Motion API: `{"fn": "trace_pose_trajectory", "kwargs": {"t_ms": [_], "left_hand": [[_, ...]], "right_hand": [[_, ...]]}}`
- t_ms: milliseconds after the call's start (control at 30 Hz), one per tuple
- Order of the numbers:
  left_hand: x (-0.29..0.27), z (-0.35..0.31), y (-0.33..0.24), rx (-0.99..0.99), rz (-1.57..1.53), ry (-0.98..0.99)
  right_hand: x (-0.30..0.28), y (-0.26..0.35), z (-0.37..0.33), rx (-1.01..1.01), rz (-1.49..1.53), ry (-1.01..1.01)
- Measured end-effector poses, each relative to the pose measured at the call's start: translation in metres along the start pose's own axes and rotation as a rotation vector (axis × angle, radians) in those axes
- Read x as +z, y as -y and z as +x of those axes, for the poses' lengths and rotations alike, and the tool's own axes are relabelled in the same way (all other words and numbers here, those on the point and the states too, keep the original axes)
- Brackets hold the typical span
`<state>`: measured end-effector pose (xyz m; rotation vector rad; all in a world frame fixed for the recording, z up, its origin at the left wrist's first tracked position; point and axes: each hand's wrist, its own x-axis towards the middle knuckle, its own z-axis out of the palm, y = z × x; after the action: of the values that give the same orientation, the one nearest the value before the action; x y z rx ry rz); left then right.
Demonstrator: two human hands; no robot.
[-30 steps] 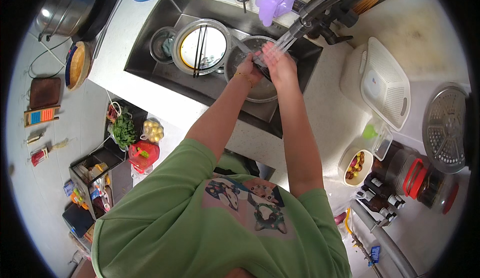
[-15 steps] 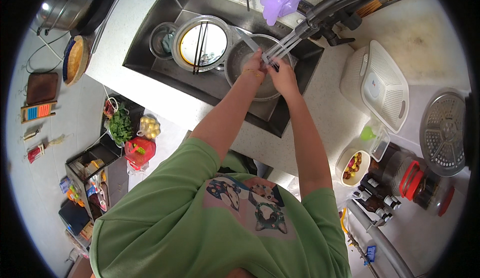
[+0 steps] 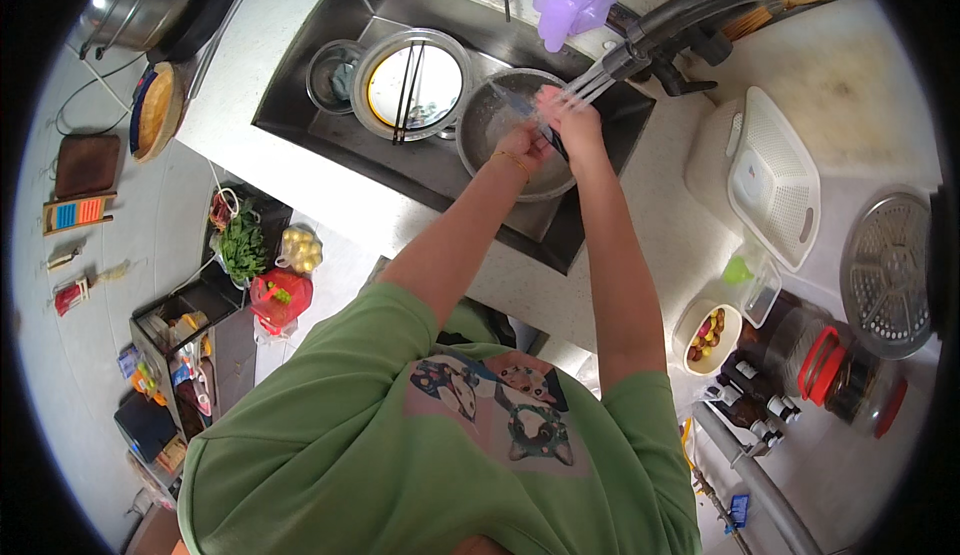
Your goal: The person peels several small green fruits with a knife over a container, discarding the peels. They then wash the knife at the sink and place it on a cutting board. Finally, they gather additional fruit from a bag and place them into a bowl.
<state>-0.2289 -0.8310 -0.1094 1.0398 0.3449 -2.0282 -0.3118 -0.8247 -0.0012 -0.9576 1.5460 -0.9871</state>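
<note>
Over a round metal basin (image 3: pixel 482 155) in the sink, both my hands are close together at a knife (image 3: pixel 553 141). Its black handle shows between them, and the blade slants up to the left. My left hand (image 3: pixel 522 142) is closed around the knife near the handle. Water pours from the black faucet (image 3: pixel 650 40) onto my right hand (image 3: pixel 572 115), which is beside the blade; the water and blur hide its fingers. Left of the basin is a metal pot (image 3: pixel 365 67) holding a pale, yellow-rimmed round dish (image 3: pixel 430 105), with dark chopsticks (image 3: pixel 408 90) lying across.
A small metal bowl (image 3: pixel 322 75) sits at the left of the sink (image 3: pixel 300 133). Purple gloves (image 3: pixel 572 3) hang near the faucet. On the right counter are a white perforated basket (image 3: pixel 772 175), a bowl of small fruits (image 3: pixel 697 357) and red-lidded jars (image 3: pixel 820 360).
My right hand has moved up from the handle into the water stream. My left hand has shifted from the blade down toward the knife's handle. The view has moved slightly.
</note>
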Motion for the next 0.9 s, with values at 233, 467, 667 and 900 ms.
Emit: {"fn": "trace_pose_trajectory", "kwargs": {"t_ms": [233,467,667,900], "left_hand": [[0.008,-0.011,0.006,0.100,-0.002,0.005],[0.009,-0.008,-0.026,0.156,-0.029,0.100],[-0.005,0.015,-0.054,0.171,0.023,0.197],[0.004,0.004,-0.043,0.052,-0.031,-0.012]], "right_hand": [[-0.021,-0.003,-0.029,-0.030,-0.870,0.011],[-0.042,0.004,-0.055,-0.060,-0.487,0.078],[-0.046,0.020,-0.076,-0.081,-0.477,0.037],[-0.045,0.014,-0.058,0.038,-0.348,0.029]]}}
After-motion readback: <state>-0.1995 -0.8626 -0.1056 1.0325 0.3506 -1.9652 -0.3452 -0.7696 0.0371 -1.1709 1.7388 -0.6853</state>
